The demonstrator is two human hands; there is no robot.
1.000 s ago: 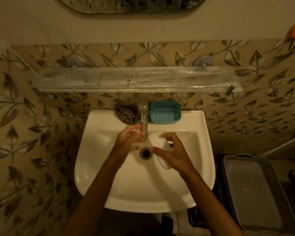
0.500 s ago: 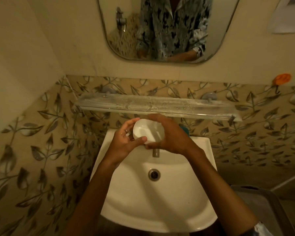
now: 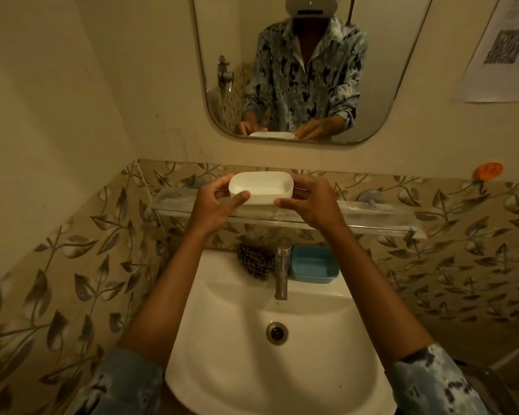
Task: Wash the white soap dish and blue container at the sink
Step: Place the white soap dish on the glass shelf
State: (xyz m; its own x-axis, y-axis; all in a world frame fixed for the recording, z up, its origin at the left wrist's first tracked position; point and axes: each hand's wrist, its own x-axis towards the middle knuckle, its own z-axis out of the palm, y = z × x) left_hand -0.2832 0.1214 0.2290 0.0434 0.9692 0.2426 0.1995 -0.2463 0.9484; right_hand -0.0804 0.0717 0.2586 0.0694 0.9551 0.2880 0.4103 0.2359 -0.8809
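I hold the white soap dish [image 3: 259, 187] upright in both hands, just above the glass shelf [image 3: 372, 218] on the wall. My left hand [image 3: 216, 205] grips its left end and my right hand [image 3: 307, 205] grips its right end. The dish looks empty. The blue container [image 3: 313, 265] sits on the back rim of the white sink [image 3: 237, 369], right of the chrome tap [image 3: 282, 271]. No water runs from the tap.
A dark checked scrubber [image 3: 255, 260] lies on the sink rim left of the tap. A mirror [image 3: 297, 70] hangs above the shelf. A paper sheet [image 3: 498, 55] is on the right wall, and a grey basket's edge [image 3: 492, 384] shows at lower right.
Both hands lifted the white soap dish out of the sink basin and up to shelf height. The camera tilted upward, bringing the mirror into view.
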